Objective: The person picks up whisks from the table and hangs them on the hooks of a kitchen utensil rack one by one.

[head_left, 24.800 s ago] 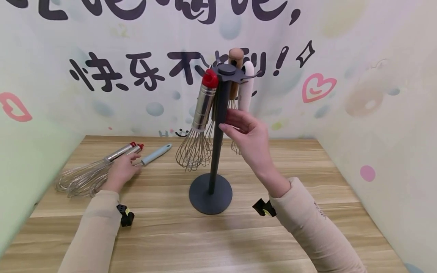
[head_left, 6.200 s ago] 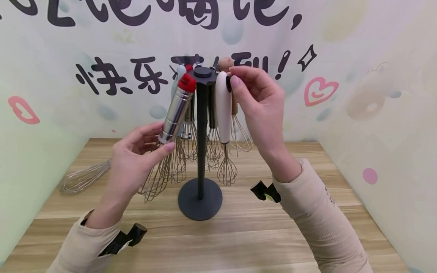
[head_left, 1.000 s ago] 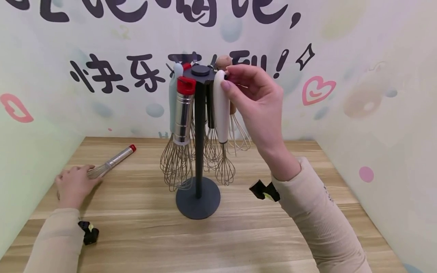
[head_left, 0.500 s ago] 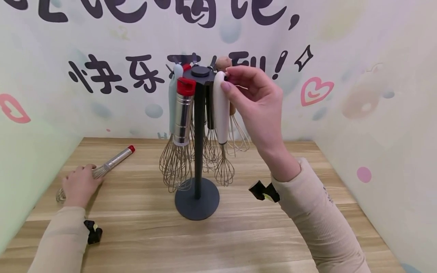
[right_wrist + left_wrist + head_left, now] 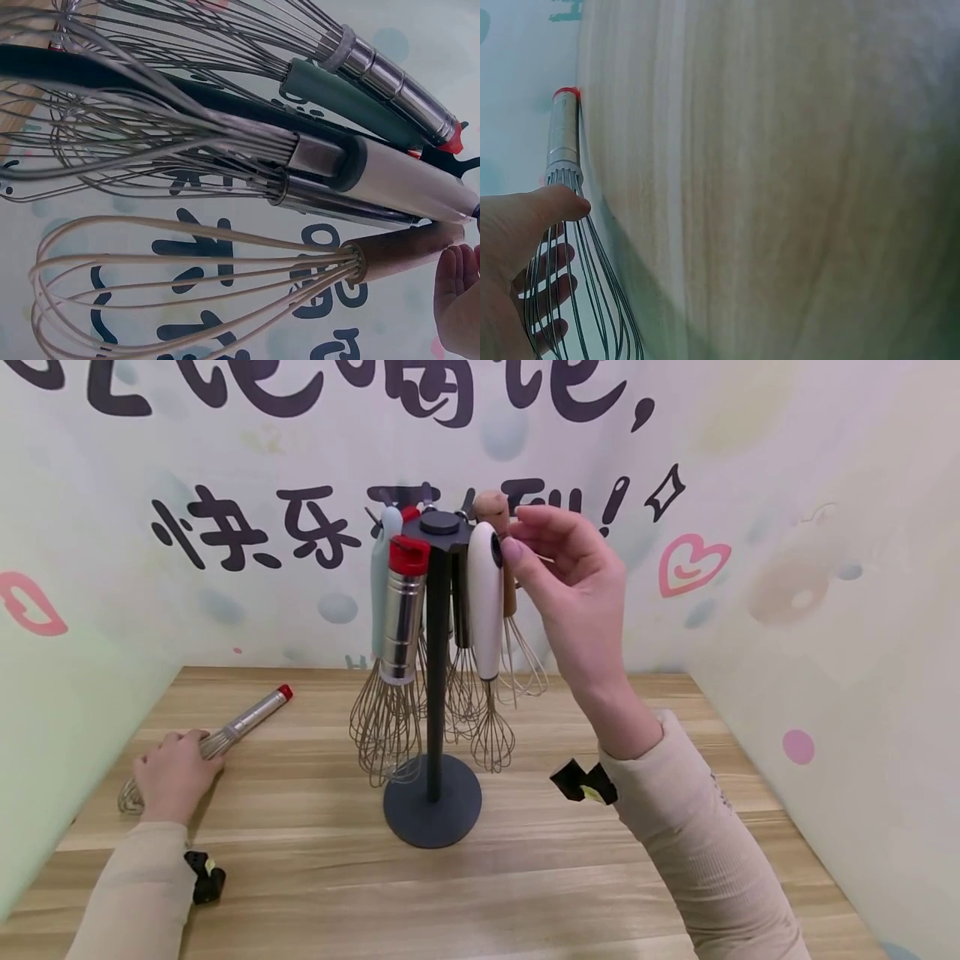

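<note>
My left hand (image 5: 176,775) grips a whisk (image 5: 251,717) by its wires, at the left of the table. The whisk has a metal handle with a red end; in the left wrist view my thumb lies across the wires (image 5: 619,315) below the handle. My right hand (image 5: 576,589) is beside the top of a dark whisk stand (image 5: 437,693), with curled fingers next to the white-handled whisk (image 5: 486,602). Whether its fingertips pinch a hook there is unclear. A red-topped metal whisk (image 5: 402,610), a light blue-handled whisk (image 5: 380,585) and a wooden-handled whisk (image 5: 491,506) hang there too.
The stand's round base (image 5: 432,827) rests on the wood-grain table (image 5: 525,893). Several whisks hang around the stand, some partly hidden behind its pole. A printed wall sheet (image 5: 337,560) stands behind, with walls at both sides.
Since the oldest frame, more whisks hang on the stand and fewer lie on the table. In the last half second my right fingertips have shifted slightly right, off the white handle.
</note>
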A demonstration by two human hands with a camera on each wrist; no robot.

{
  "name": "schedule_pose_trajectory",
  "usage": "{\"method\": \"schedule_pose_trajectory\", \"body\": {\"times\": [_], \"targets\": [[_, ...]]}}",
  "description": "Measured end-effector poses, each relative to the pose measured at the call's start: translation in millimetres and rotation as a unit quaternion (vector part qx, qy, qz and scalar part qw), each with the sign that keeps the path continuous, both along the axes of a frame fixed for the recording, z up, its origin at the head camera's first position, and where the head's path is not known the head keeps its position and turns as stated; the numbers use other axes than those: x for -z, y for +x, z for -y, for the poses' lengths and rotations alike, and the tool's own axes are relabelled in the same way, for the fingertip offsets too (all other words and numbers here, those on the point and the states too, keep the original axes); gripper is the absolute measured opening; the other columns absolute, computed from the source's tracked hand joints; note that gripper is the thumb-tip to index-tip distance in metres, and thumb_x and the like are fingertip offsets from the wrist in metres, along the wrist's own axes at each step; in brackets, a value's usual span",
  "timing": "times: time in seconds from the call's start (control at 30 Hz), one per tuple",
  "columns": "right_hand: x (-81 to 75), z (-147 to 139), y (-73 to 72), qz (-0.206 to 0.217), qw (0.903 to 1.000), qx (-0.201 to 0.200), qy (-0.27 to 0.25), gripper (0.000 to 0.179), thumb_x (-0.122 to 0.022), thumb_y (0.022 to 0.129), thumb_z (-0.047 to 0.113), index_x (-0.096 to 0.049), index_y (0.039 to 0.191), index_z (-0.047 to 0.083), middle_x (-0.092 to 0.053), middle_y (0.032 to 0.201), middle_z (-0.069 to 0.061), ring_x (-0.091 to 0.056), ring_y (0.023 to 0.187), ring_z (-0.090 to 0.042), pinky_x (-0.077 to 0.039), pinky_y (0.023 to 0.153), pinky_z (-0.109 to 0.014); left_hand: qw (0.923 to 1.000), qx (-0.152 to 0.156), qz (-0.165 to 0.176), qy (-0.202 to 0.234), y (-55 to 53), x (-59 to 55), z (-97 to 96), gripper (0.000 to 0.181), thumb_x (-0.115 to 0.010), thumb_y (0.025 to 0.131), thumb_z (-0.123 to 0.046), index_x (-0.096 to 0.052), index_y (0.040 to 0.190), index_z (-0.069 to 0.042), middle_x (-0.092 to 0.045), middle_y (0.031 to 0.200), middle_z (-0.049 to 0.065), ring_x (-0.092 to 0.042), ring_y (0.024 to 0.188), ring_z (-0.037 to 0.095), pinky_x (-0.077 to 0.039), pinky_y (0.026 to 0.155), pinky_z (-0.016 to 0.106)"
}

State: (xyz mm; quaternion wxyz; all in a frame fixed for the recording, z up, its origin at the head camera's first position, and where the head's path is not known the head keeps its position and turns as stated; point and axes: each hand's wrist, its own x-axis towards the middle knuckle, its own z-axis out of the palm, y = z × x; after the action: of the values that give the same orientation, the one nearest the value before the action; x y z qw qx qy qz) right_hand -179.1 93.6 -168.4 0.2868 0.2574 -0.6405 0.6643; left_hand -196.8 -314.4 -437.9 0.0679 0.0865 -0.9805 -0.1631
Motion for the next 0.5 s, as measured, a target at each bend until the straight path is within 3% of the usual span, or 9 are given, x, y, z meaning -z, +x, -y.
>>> {"method": "schedule_pose_trajectory", "body": {"times": [0.3,0.5], "targets": [[1.2,-6,-6.1,0.035,0.9992,0.014,0.015,0.030,-0.067,0.083,-0.005,-0.061,0.113,-0.008,-0.064,0.092,0.004,-0.063,0.091,-0.014,-0.055,0.088,-0.026,0.9995,-0.019,-0.011,0.022,4.5,0.3,-0.2,0.050,-0.069,0.082,-0.018,-0.051,0.119,0.010,-0.052,0.106,0.038,-0.051,0.089,0.051,-0.036,0.074,0.061],[5.0,-15,-13.6,0.078,0.9966,0.004,0.028,0.033,-0.067,0.083,-0.004,-0.060,0.116,-0.007,-0.064,0.095,0.006,-0.063,0.092,-0.012,-0.055,0.082,-0.020,0.9981,-0.031,-0.025,0.046,3.6,-9.9,-3.3,0.052,-0.066,0.084,-0.020,-0.049,0.124,0.008,-0.050,0.106,0.035,-0.047,0.091,0.052,-0.035,0.077,0.063]]}}
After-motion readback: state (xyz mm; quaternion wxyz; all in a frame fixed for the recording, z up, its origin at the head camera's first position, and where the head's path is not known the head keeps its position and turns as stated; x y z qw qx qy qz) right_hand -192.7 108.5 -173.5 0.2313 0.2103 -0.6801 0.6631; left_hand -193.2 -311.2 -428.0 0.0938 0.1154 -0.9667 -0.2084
